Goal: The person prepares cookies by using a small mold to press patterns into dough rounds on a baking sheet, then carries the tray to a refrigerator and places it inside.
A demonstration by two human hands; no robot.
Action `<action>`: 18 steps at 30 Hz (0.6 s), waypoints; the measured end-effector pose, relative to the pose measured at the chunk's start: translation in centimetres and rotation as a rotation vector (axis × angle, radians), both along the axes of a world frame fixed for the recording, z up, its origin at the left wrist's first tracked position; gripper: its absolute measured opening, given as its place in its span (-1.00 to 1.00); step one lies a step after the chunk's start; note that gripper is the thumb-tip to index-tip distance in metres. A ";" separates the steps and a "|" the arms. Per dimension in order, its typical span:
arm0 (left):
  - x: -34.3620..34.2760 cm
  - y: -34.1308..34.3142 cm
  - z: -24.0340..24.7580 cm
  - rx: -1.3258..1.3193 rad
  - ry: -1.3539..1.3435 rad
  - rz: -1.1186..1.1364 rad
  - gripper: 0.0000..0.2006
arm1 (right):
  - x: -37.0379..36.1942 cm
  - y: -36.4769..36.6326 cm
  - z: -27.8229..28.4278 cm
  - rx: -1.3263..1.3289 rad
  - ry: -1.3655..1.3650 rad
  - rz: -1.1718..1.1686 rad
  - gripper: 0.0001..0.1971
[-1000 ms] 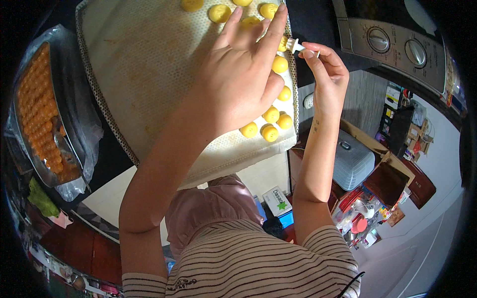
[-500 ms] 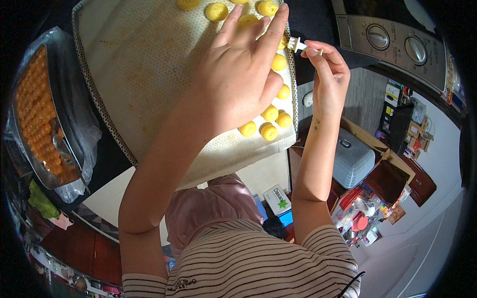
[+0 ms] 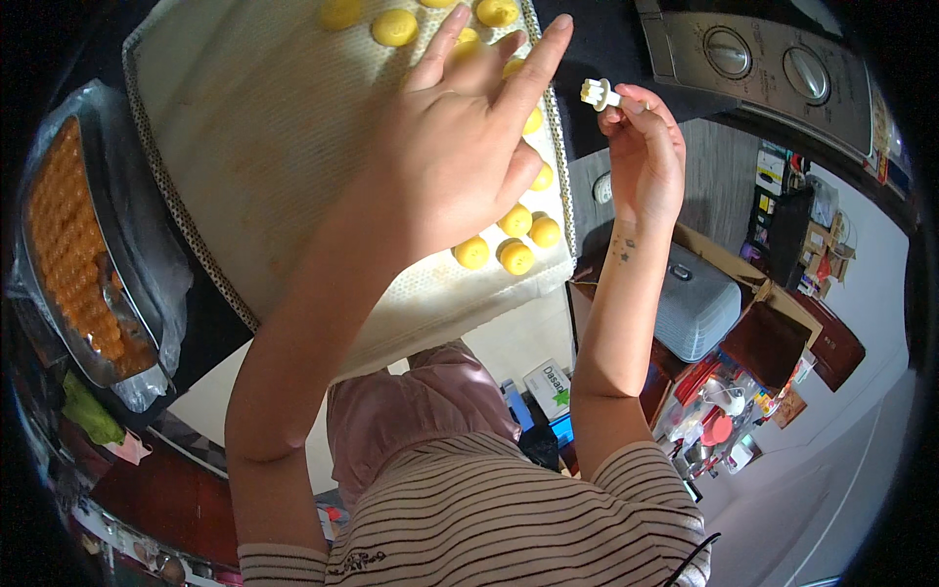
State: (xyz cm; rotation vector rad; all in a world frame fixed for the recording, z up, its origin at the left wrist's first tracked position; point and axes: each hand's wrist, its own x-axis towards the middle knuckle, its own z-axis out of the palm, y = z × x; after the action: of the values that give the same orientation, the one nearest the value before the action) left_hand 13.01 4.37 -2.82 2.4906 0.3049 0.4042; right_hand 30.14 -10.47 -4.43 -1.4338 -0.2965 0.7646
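Over the lined baking tray (image 3: 245, 127), my left hand (image 3: 455, 152) is spread with its palm down. Its index and little fingers stretch out, while the middle ones bend downward and look blurred. Beneath and around those fingers are small yellow dough balls (image 3: 516, 221); whether the fingertips touch one cannot be told. Some balls along the tray's right side have pressed marks on top. Just beyond the tray's right edge, my right hand (image 3: 648, 161) pinches a small white plunger stamp (image 3: 599, 95) between thumb and fingers. Its ridged head points left, with a yellowish trace on it.
On the left, a metal tray (image 3: 127, 264) in clear plastic holds rows of orange balls (image 3: 64, 225). A silver appliance with two knobs (image 3: 729, 53) stands at the upper right. Below my right arm are a grey case (image 3: 693, 308) and a cardboard box (image 3: 729, 259).
The plunger stamp in my right hand has turned and moved slightly away from the tray's edge. My left hand stays over the dough balls. The whole view has shifted a little.
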 end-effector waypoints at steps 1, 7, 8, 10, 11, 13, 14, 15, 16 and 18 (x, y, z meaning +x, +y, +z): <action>0.0 0.1 0.0 0.001 -0.001 -0.006 -0.20 | 0.0 0.0 0.0 0.001 -0.001 -0.006 -0.84; 0.1 0.8 0.2 0.034 -0.127 -0.037 -0.28 | 0.2 -0.7 0.1 0.033 0.015 -0.030 -0.83; 0.1 0.7 0.1 0.033 -0.129 -0.043 -0.28 | 0.2 -0.9 0.0 0.037 0.022 -0.028 -0.83; 0.1 0.5 -0.1 -0.062 -0.060 -0.089 -0.27 | 0.2 -1.1 0.0 0.043 0.029 -0.028 -0.83; 0.2 0.4 -0.4 -0.062 -0.061 -0.092 -0.27 | 0.2 -1.2 0.0 0.040 0.029 -0.031 -0.83; 0.3 0.3 -0.9 -0.024 -0.234 -0.077 -0.29 | 0.1 -1.3 0.0 0.041 0.032 -0.033 -0.83; -0.1 0.4 -0.8 -0.022 -0.233 -0.077 -0.29 | 0.0 -1.3 0.0 0.079 0.068 -0.024 -0.83; -0.4 0.6 -0.1 -0.036 -0.111 -0.077 -0.29 | 0.0 -1.3 0.0 0.116 0.106 -0.017 -0.83; -0.8 0.9 -0.2 -0.041 -0.047 -0.077 -0.28 | 0.0 -1.3 0.0 0.118 0.108 -0.018 -0.83; -2.2 1.5 -1.2 0.096 -0.020 0.032 -0.36 | -0.3 -1.4 0.3 0.104 0.140 -0.051 -0.83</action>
State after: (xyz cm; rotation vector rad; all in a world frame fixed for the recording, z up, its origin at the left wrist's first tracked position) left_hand 10.77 5.83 -3.97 2.5763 0.3244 0.4670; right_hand 29.87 -11.86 -4.16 -1.2785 -0.1885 0.7923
